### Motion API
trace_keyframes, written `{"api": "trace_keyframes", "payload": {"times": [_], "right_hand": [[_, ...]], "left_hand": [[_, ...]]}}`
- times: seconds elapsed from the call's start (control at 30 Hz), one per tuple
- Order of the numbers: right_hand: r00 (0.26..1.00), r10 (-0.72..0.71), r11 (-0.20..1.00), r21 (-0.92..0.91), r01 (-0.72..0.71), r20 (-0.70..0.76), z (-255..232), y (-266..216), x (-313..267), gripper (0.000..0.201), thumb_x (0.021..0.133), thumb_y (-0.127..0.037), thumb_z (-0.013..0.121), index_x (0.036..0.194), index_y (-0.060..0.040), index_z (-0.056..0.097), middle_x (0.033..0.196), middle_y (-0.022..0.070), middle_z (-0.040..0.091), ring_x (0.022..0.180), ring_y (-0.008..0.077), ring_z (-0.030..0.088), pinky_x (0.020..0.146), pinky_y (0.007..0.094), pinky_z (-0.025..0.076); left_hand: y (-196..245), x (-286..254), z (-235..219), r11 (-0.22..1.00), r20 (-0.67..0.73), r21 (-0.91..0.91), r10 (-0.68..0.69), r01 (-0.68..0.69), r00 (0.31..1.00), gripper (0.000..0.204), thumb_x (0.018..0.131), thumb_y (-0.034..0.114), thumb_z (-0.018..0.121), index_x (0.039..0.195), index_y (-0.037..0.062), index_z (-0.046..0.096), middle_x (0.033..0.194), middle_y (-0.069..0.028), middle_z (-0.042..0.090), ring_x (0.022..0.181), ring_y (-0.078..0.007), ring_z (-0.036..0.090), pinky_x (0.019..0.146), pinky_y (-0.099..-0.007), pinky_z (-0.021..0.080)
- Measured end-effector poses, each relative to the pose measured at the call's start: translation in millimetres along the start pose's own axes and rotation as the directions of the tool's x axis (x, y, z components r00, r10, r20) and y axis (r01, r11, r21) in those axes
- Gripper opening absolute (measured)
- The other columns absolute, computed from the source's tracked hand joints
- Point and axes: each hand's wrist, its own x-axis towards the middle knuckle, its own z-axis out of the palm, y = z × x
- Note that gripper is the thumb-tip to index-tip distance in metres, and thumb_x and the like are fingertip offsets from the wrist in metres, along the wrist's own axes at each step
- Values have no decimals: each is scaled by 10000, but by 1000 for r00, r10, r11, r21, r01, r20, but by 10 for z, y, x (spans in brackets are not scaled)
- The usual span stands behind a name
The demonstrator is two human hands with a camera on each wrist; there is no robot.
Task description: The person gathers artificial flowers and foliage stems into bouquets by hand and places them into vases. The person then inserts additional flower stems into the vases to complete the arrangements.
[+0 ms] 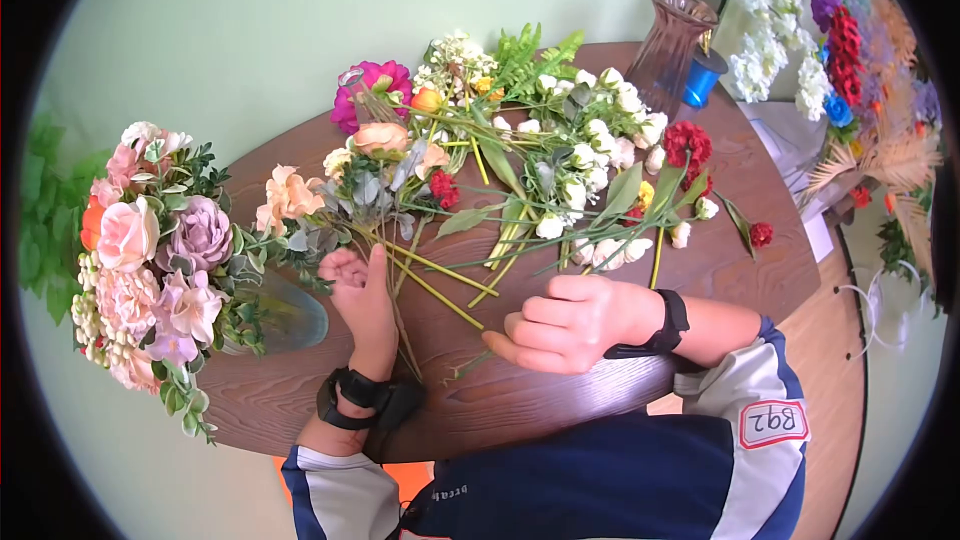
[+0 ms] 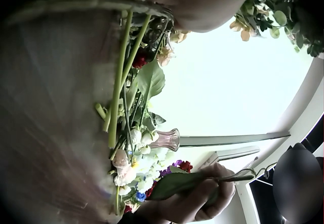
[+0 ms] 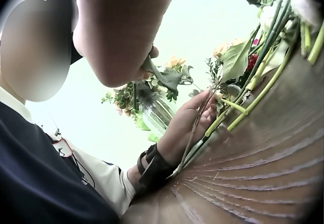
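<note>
My left hand [image 1: 362,300] is palm up beside the peach flowers [image 1: 290,198], its fingers curled. In the right wrist view, thin brown stems [image 3: 194,128] cross the palm of this left hand [image 3: 179,133], held between thumb and fingers. Nearer the table's front, my right hand [image 1: 572,324] is curled above the wood. The left wrist view shows the right hand [image 2: 200,202] pinching a green leaf [image 2: 173,185] by its thin stem. Thick green stems [image 1: 437,262] lie between the hands, with grey-green leaves and peach blooms at their left end.
White roses [image 1: 583,155], red flowers [image 1: 687,143] and a magenta bloom [image 1: 392,83] lie across the wooden table [image 1: 500,390]. A full bouquet [image 1: 150,240] stands in a glass vase [image 1: 290,318] at left. A pinkish glass vase [image 1: 668,50] and blue ribbon spool [image 1: 704,78] stand at back right.
</note>
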Motion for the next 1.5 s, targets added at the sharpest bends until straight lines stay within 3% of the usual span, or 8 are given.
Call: {"api": "trace_keyframes", "payload": {"times": [0.17, 0.23, 0.3, 0.5, 0.87, 1.17, 1.37, 1.5], "right_hand": [[998, 36, 998, 43, -38, 57, 46, 51, -4, 221, 650, -152, 557, 845, -60, 605, 723, -32, 501, 656, 80, 490, 527, 216, 331], [995, 47, 997, 63, -53, 85, 82, 51, -22, 222, 655, -150, 552, 850, -59, 607, 731, -28, 506, 669, 84, 493, 545, 219, 347], [995, 12, 978, 206, -32, 98, 132, 33, -51, 234, 654, -156, 557, 860, -60, 611, 804, -5, 543, 751, 111, 525, 655, 251, 410], [1000, 15, 929, 369, -16, 5, 233, -56, -23, 226, 642, -184, 584, 835, -73, 625, 959, 61, 569, 972, 204, 532, 873, 343, 407], [949, 154, 938, 263, -228, 274, 350, -55, -47, 216, 660, -175, 572, 839, -70, 633, 1053, 79, 542, 1134, 224, 452, 924, 349, 383], [861, 211, 854, 341, -393, 463, 330, -121, -86, 158, 700, -172, 620, 748, -53, 527, 842, 58, 522, 806, 208, 533, 699, 346, 446], [762, 507, 636, 423, -646, 402, 445, -198, -170, 178, 738, -89, 629, 819, -28, 482, 692, 106, 537, 606, 298, 565, 513, 343, 448], [453, 623, 73, 528, -846, 639, 434, -202, -134, 162, 767, -18, 621, 870, -12, 496, 620, 95, 583, 547, 233, 592, 504, 306, 459]], "left_hand": [[312, -151, -84, 983, 202, -178, 77, -41, 976, 145, 864, 49, 567, 825, 65, 428, 714, 22, 410, 635, -30, 380, 574, -156, 325], [392, -253, -82, 949, 583, -276, 38, 154, 811, 93, 900, 117, 526, 905, 49, 463, 777, -5, 494, 661, -28, 438, 583, -160, 366], [469, -268, 5, 858, 866, -75, -196, 509, 459, 223, 918, 211, 511, 1042, 29, 478, 869, -30, 553, 690, -47, 505, 592, -183, 417], [139, -438, -19, 714, 957, -44, -170, 699, 235, 432, 902, 308, 538, 1205, 20, 428, 897, -24, 558, 714, -97, 543, 615, -233, 458], [168, -271, 53, 767, 761, -69, -373, 638, 531, 202, 917, 232, 520, 843, 52, 577, 705, -8, 569, 608, -69, 511, 551, -193, 404], [193, -178, 60, 726, 677, -210, -375, 655, 633, 137, 923, 173, 501, 905, 47, 553, 861, -53, 572, 558, -63, 446, 509, -175, 354], [195, -164, 53, 733, 682, -230, -347, 640, 643, 126, 924, 162, 496, 922, 49, 554, 892, -76, 565, 554, -65, 449, 502, -176, 356], [188, -171, 52, 754, 684, -223, -331, 618, 650, 120, 920, 154, 503, 927, 47, 556, 890, -76, 569, 557, -62, 454, 499, -174, 362]]}}
